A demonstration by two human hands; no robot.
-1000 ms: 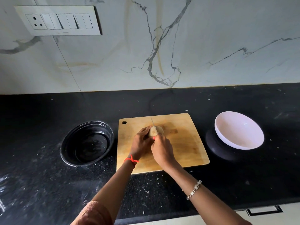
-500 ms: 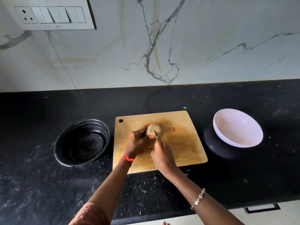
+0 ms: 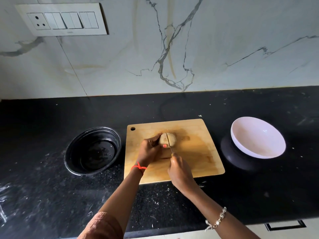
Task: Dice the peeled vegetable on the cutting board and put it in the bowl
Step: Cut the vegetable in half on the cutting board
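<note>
Black speckled desk [image 3: 51, 195] under a veined marble wall, with a switch plate [image 3: 62, 18] whose tiny mark is unreadable. Centre, a wooden cutting board [image 3: 198, 152]; to its left a black bowl [image 3: 93, 150], to its right a white bowl [image 3: 257, 137] over a dark shape, base or shadow unclear. Left hand [image 3: 149, 150] curled over the pale peeled vegetable [image 3: 171, 139] on the board's far half, gripping its left side. Right hand [image 3: 180, 171] clenched round a knife [image 3: 169, 144], handle nearly hidden in the fist, thin blade set into the vegetable; depth of cut hard to make out.
</note>
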